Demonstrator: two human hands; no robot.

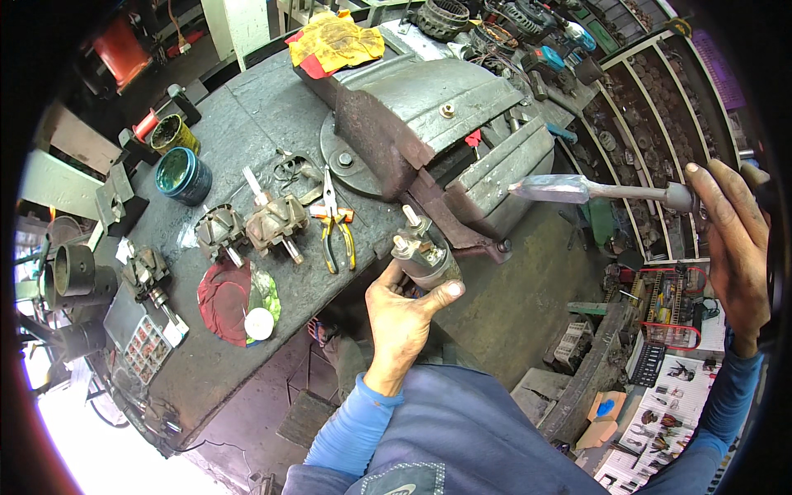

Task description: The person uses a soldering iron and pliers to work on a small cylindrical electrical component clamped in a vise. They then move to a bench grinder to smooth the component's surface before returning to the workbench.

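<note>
My left hand (404, 318) is closed round a starter solenoid (431, 266), a dull metal cylinder with its end and two terminal studs facing up. It is held off the bench's front edge, near the vise (437, 107). Out at the right, my right hand (734, 247) holds a large soldering iron (561, 189). Its thick, pointed silvery bit points left towards the vise jaws, apart from the solenoid. The grip end is mostly hidden by my fingers and the picture's dark rim.
On the bench (272, 91) lie yellow-handled pliers (337, 227), alternator rotors (276, 219), a red disc-shaped piece (224, 304) and a blue tub (182, 176). A yellow cloth (337, 41) lies behind the vise. Parts shelves (652, 107) stand at the right.
</note>
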